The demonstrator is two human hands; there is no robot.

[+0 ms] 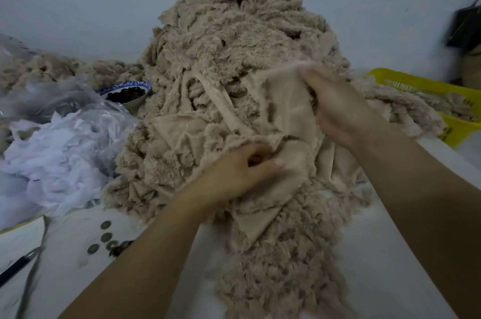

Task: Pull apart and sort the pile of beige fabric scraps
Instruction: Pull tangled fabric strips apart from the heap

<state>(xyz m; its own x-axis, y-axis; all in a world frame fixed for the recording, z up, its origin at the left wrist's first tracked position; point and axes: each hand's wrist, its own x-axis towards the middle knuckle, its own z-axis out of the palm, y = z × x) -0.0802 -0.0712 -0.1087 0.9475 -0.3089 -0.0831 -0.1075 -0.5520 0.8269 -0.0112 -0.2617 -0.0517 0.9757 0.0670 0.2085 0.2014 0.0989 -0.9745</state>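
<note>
A tall pile of beige fluffy fabric scraps (234,40) fills the middle of the white table and trails toward me. On its front lies a flat beige scrap (283,110), smooth side up. My left hand (242,173) pinches this scrap's lower edge with curled fingers. My right hand (335,105) grips its upper right edge, fingers curled into the cloth. The scrap is stretched between both hands. More beige scraps (46,66) lie at the far left.
A yellow plastic basket (453,131) with scraps stands at the right. White fabric and clear plastic bags (57,146) lie at the left, behind them a blue-patterned bowl (127,93) of dark pieces. Several coins (106,238) and a pen (18,265) lie near the table's front left.
</note>
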